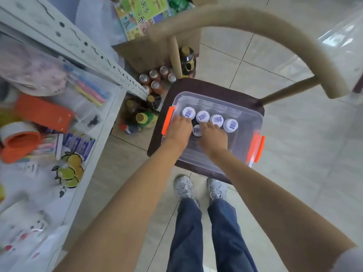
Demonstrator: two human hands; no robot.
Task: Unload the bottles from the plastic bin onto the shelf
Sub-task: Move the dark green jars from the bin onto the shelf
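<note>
Five white bottle caps show inside the clear plastic bin (pixel 245 114); the rest of each bottle is hidden below its cap.

Far left: white metal shelf (pixel 110 107), its surface crowded with an orange cup (pixel 19 144) lying on its side, an orange box (pixel 44 112), packs of coloured pens (pixel 88 91) and plastic bags with printed fruit.

On the floor between shelf and chair: a group of cans (pixel 155 77) and several dark and green drink bottles (pixel 145 118), beside a cardboard box (pixel 145 54).

Centre: a chair with a dark seat (pixel 216 87) and curved tan backrest (pixel 275 30). The bin sits on the seat, lid off, with an orange latch (pixel 168 120) at its left end and another at the right end (pixel 258 148).

Bottles: four caps stand in a row along the far side of the bin, first cap (pixel 189 112), second cap (pixel 202 116), third cap (pixel 216 119), fourth cap (pixel 230 125). A fifth cap (pixel 197 130) sits nearer, between the two hands.

Left hand (pixel 179 128): inside the bin at its left end, palm down, fingers curled downward just beside the first cap. Whether it holds a bottle: cannot tell, fingers and anything under them are hidden.

Right hand (pixel 213 136): inside the bin, palm down, fingertips touching or overlapping the third cap. Grip closed or not: cannot tell.

Below: two legs in blue jeans (pixel 206 232), grey sneakers (pixel 183 187) on the tiled floor (pixel 294 173).
</note>
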